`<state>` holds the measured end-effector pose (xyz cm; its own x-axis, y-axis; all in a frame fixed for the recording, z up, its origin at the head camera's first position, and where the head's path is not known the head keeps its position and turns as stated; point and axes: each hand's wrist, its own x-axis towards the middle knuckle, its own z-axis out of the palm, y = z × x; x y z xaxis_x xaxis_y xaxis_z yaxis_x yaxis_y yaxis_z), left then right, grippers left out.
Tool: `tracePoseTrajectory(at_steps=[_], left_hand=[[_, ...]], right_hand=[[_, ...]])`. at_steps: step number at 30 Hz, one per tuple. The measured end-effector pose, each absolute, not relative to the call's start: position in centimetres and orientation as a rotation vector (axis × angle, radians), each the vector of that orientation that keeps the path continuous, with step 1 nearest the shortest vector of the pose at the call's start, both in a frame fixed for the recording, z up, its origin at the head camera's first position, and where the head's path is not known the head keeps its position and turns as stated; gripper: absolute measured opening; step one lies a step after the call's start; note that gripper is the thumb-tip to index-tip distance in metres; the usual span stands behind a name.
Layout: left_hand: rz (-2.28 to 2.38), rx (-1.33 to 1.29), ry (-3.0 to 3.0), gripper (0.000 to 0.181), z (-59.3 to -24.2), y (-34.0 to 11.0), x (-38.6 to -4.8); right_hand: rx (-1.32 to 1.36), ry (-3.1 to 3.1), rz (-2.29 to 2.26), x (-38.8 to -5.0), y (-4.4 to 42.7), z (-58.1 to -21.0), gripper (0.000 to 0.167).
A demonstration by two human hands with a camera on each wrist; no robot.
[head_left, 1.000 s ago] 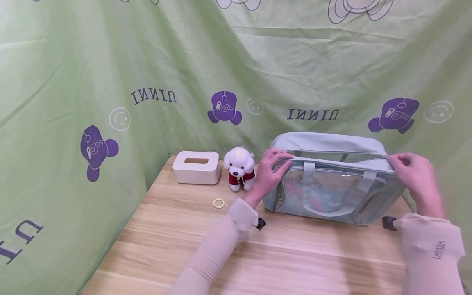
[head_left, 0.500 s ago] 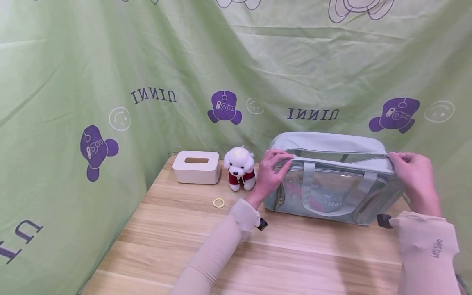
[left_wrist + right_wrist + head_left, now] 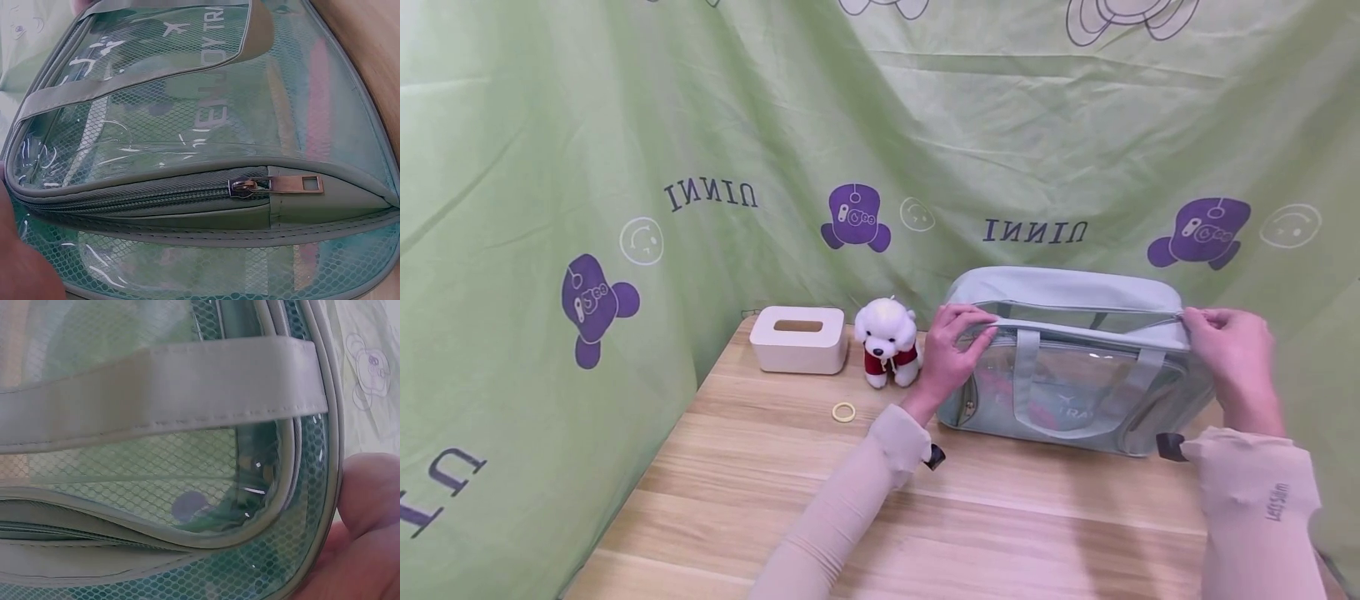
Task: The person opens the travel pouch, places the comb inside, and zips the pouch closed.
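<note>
A pale green travel bag [image 3: 1078,383] with clear panels stands upright on the table, its top opening gaping. At the opening's left end, my left hand [image 3: 951,354] pinches the front rim between thumb and fingers. Over at the right end, my right hand [image 3: 1236,358] pinches the top zipper; the fingers hide its pull. The left wrist view has a front pocket zipper with a copper-coloured pull [image 3: 295,184], and part of the left hand [image 3: 25,269] at the edge. In the right wrist view, a bag handle [image 3: 169,387] crosses the panel beside the right hand [image 3: 365,531].
Left of the bag sits a white plush dog [image 3: 886,333] in a red top, close to my left wrist. A white tissue box [image 3: 797,346] and a yellow ring [image 3: 843,412] lie farther left on the wooden table [image 3: 760,492]. A green printed curtain [image 3: 775,125] hangs behind.
My right hand and forearm have shifted slightly left along the bag's right end. The left hand keeps its pinch on the rim, almost still.
</note>
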<state>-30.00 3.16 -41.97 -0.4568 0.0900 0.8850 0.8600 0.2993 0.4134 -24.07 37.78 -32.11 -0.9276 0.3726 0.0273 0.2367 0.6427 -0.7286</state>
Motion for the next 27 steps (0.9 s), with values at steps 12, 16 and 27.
tracePoseTrajectory(at_steps=[12, 16, 27], left_hand=[[-1.221, -0.856, -1.767, 0.018, -42.2, 3.3, -30.3], [-1.23, -0.861, -1.762, 0.019, -42.1, 3.2, -30.2], [-1.228, -0.879, -1.73, 0.02, -42.5, 3.3, -30.5]], right_hand=[[-0.485, -2.673, 0.97, -24.4, 35.5, -31.9, 0.06], [-0.471, -2.641, 0.94, -24.6, 35.0, -32.0, 0.057], [-0.368, -2.593, 0.867, -24.9, 33.5, -32.0, 0.052]])
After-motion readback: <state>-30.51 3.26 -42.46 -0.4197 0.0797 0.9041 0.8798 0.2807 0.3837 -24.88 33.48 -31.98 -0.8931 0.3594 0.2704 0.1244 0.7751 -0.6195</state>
